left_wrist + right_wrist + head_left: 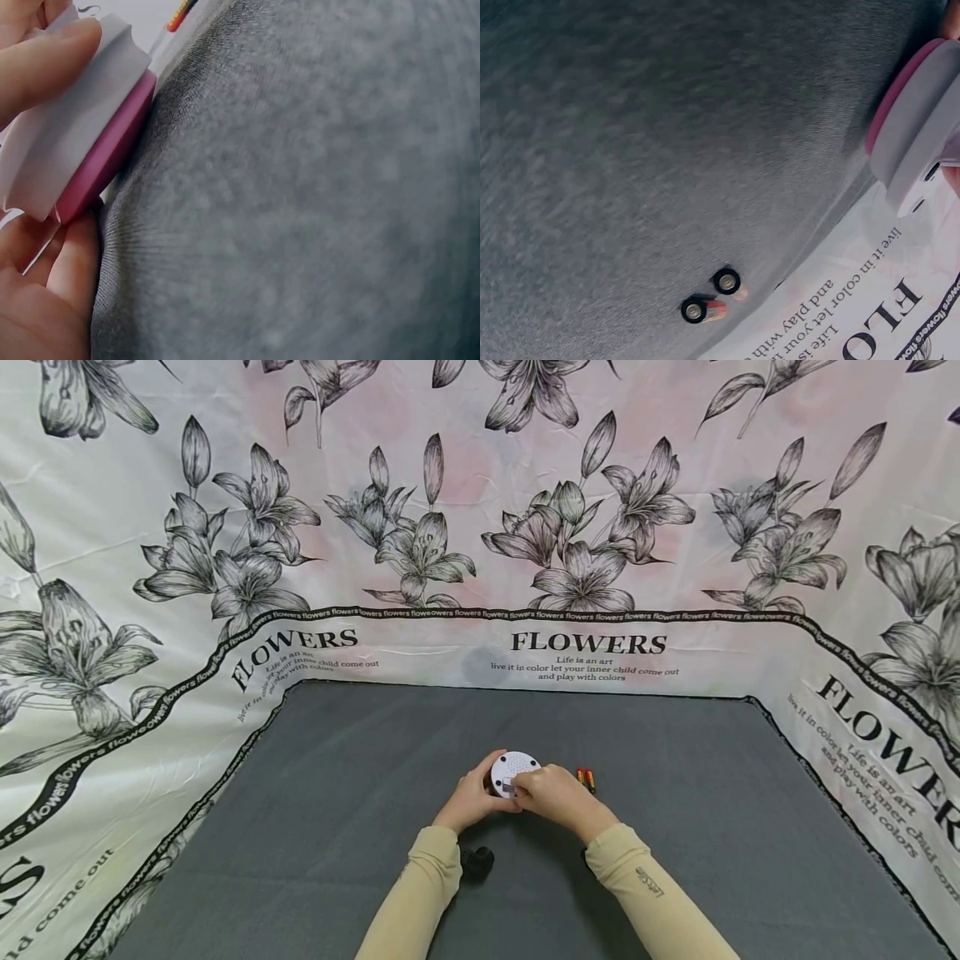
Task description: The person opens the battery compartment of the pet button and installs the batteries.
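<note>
A round white device (512,764) with a perforated underside and dark rubber feet is tilted up near the middle of the grey table. My left hand (471,797) grips its side, thumb on the white body (82,120) and fingers beneath the pink rim (109,154) in the left wrist view. Against the lower part of the underside, by a small greyish rectangular area, are the bent fingers of my right hand (561,795). Those fingers hide whether they pinch a small part. Two red-and-black batteries (590,781) lie just beyond the right hand, their ends (727,281) showing in the right wrist view.
A small black object (477,863) lies beside the left forearm. The grey cloth (360,760) covers the table. White flower-printed fabric (450,647) with lettering rises at the back and both sides.
</note>
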Demonstrator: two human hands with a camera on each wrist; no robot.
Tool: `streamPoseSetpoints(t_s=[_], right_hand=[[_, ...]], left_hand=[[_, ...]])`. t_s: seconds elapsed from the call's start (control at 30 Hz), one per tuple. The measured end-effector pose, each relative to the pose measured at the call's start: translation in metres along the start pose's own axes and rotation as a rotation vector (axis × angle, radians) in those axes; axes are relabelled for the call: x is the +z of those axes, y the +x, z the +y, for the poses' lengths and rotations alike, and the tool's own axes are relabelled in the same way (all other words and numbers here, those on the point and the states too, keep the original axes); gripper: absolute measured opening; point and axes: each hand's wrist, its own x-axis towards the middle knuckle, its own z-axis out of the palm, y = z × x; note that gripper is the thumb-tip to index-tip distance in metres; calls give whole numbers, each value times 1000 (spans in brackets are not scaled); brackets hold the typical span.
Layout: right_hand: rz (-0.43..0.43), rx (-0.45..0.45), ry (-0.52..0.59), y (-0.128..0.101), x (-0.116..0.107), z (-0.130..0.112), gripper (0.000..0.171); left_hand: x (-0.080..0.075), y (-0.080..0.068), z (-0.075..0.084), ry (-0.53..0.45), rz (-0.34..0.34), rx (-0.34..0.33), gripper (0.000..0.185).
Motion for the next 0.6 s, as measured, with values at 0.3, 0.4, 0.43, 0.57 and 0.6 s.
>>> streamPoseSetpoints(t_s=[0.3, 0.4, 0.43, 0.57, 0.6], right_hand=[[53, -43, 3, -10, 4, -1, 8], [60, -15, 3, -14, 5, -2, 12], [59, 0, 9, -15, 4, -2, 14], [61, 68, 26, -20, 2, -3, 25], [60, 83, 28, -21, 2, -3, 27]], left_hand=[[-6, -13, 24, -9, -20, 19, 85], [-6, -11, 19, -17, -21, 28, 86], [-5, -9, 15, -20, -22, 27, 87], [-2, -1, -4, -21, -19, 17, 92], [-1, 1, -9, -19, -17, 15, 93]])
